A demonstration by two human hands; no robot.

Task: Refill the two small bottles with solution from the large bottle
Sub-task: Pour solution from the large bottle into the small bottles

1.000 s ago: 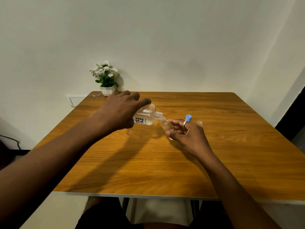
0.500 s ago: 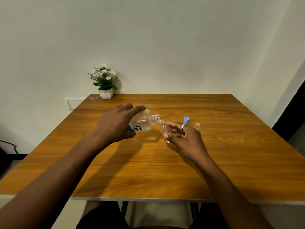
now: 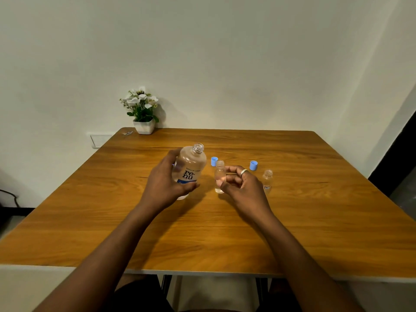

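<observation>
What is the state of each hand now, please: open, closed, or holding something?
Left hand: grips the large bottle.
Right hand: holds a small bottle in curled fingers.

Wooden table with small bottle, flowerpot

Mid-table, the large bottle is in the left hand, with a small bottle just right of it in the right hand. The second small bottle stands on the table further right. One cap lies behind and between the first two bottles, the other cap behind the right hand. The potted plant sits in the far left corner.
</observation>
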